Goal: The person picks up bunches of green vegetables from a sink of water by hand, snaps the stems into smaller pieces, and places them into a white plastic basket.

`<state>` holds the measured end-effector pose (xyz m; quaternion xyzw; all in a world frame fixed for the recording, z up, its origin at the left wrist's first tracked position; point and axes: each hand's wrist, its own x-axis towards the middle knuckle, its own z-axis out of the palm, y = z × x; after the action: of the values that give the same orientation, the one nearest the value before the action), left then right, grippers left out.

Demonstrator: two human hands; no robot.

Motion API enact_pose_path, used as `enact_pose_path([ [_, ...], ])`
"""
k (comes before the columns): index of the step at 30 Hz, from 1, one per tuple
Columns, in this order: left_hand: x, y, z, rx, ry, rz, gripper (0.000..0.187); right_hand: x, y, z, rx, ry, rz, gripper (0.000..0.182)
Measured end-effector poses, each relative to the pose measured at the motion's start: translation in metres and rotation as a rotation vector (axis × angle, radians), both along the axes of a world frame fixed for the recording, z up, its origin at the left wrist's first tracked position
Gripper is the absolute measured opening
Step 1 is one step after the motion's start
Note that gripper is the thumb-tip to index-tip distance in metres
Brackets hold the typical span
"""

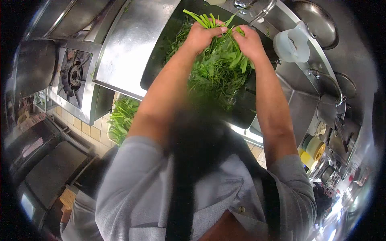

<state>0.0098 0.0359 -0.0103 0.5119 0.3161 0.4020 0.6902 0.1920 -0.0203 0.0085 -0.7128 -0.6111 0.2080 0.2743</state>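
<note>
Both of my hands are over a sink (156, 66) heaped with long green leafy vegetables (219, 82). My left hand (204, 35) is closed around a bunch of green stalks (200, 18), whose ends stick out past the thumb toward the upper left. Close beside it, my right hand (250, 43) pinches leafy greens (235, 54), and leaves hang down below its fingers. The two thumbs point toward each other with a small gap between them. The hidden fingertips lie behind the stems.
A faucet (263, 13) and a translucent plastic pitcher (291, 44) are at the sink's far right. Left are a steel drainboard (124, 44) and a gas burner (75, 75). More greens (122, 116) stand in a container low by my left arm. Another person's sleeve (82, 217) shows lower left.
</note>
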Motion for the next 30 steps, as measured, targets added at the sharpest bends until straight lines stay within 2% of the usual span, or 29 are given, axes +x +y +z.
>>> enact_pose_path([
  [1, 0.001, -0.002, -0.001, -0.04, -0.027, 0.028, 0.021, 0.001, 0.0, -0.002, -0.001, 0.0, 0.0, 0.032],
  [3, -0.004, -0.005, 0.0, -0.077, -0.085, 0.102, 0.021, 0.001, -0.001, -0.002, -0.036, 0.302, -0.277, 0.033],
  [4, -0.008, -0.006, 0.003, -0.113, -0.142, 0.176, 0.021, 0.004, -0.003, 0.002, -0.046, 0.571, -0.37, 0.032],
  [5, -0.019, -0.006, 0.005, -0.092, 0.009, 0.222, 0.022, 0.008, -0.008, 0.007, 0.02, 0.683, -0.457, 0.028],
  [7, -0.038, -0.002, 0.004, -0.112, 0.02, 0.27, 0.025, 0.029, -0.009, 0.004, 0.065, 0.952, -0.43, 0.024],
  [8, -0.051, 0.0, 0.006, -0.092, 0.101, 0.284, 0.027, 0.034, -0.011, 0.003, 0.062, 0.952, -0.432, 0.024],
  [10, -0.081, 0.009, 0.008, -0.051, 0.244, 0.334, 0.031, 0.035, -0.016, 0.014, 0.125, 1.148, -0.482, 0.024],
  [14, -0.145, 0.037, -0.007, 0.055, 0.481, 0.514, 0.034, 0.043, -0.015, -0.009, 0.153, 1.172, -0.504, 0.027],
  [16, -0.169, 0.035, -0.007, 0.042, 0.565, 0.549, 0.033, 0.034, -0.019, -0.02, -0.056, 0.861, -0.56, 0.025],
  [17, -0.179, 0.033, -0.015, -0.013, 0.607, 0.551, 0.029, 0.027, -0.023, -0.031, -0.137, 0.88, -0.544, 0.026],
  [18, -0.184, 0.031, -0.021, -0.069, 0.649, 0.552, 0.026, 0.039, -0.025, -0.076, -0.269, 0.741, -0.575, 0.025],
  [19, -0.184, 0.032, -0.026, -0.072, 0.653, 0.553, 0.026, 0.024, -0.031, -0.087, -0.387, 0.795, -0.666, 0.029],
  [21, -0.184, 0.031, -0.038, -0.082, 0.533, 0.614, 0.022, 0.02, -0.047, -0.146, -0.52, 0.933, -0.704, 0.027],
  [22, -0.179, 0.029, -0.033, -0.065, 0.596, 0.627, 0.02, 0.018, -0.052, -0.177, -0.595, 0.898, -0.714, 0.026],
  [23, -0.178, 0.029, -0.032, -0.07, 0.606, 0.631, 0.02, 0.009, -0.052, -0.184, -0.607, 0.902, -0.711, 0.026],
  [25, -0.179, 0.031, -0.038, -0.1, 0.57, 0.641, 0.019, -0.013, -0.057, -0.197, -0.658, 0.954, -0.87, 0.037],
  [26, -0.182, 0.033, -0.043, -0.126, 0.524, 0.636, 0.02, -0.009, -0.057, -0.229, -0.639, 1.061, -0.956, 0.043],
  [27, -0.182, 0.033, -0.044, -0.128, 0.533, 0.638, 0.02, -0.012, -0.055, -0.234, -0.649, 1.065, -0.954, 0.043],
  [29, -0.182, 0.033, -0.043, -0.115, 0.51, 0.627, 0.02, -0.017, -0.048, -0.241, -0.68, 0.972, -1.091, 0.044],
  [30, -0.181, 0.034, -0.042, -0.117, 0.516, 0.629, 0.02, -0.017, -0.046, -0.242, -0.674, 0.912, -1.032, 0.046],
])
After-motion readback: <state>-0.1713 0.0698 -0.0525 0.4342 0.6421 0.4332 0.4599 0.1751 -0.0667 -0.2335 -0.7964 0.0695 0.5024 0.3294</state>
